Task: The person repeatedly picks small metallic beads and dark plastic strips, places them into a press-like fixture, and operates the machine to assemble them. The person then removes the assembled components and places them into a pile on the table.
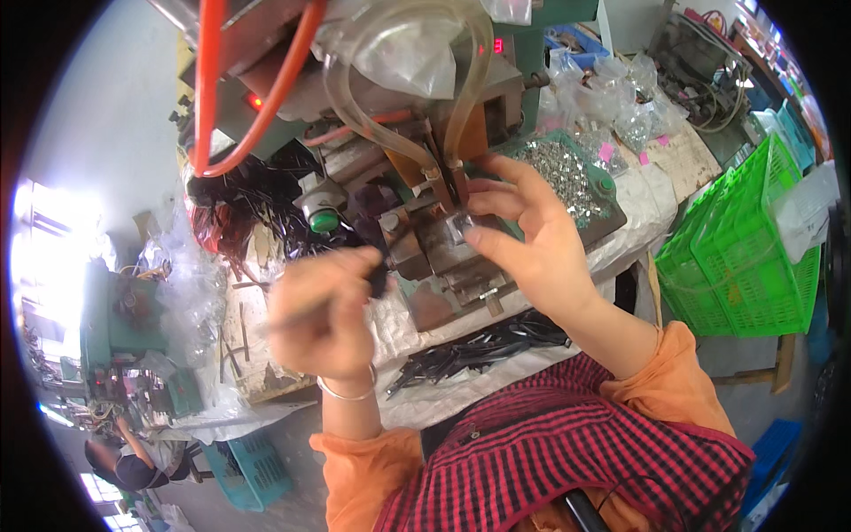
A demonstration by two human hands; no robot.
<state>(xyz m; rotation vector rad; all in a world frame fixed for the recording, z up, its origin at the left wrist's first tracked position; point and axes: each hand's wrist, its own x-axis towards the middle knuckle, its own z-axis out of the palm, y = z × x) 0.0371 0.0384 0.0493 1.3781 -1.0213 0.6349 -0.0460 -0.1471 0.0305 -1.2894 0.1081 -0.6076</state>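
My right hand (536,226) reaches in at the press, its thumb against a small shiny metal piece (458,228) on the steel fixture (439,253). The fingers curl beside the upright press tool (449,186), which hides part of their tips. Left of the fixture, my left hand (324,315) is curled and blurred by motion. Something dark (379,279) shows at its fingertips, too smeared to name. A green push button (324,220) sits just above this hand.
A green tray (576,177) of small metal parts stands right of the fixture. Black strips (479,350) lie along the bench's near edge. Clear hoses (337,84) and orange tubes (257,146) hang overhead. Green crates (740,248) stand at right; another person (133,465) sits far left.
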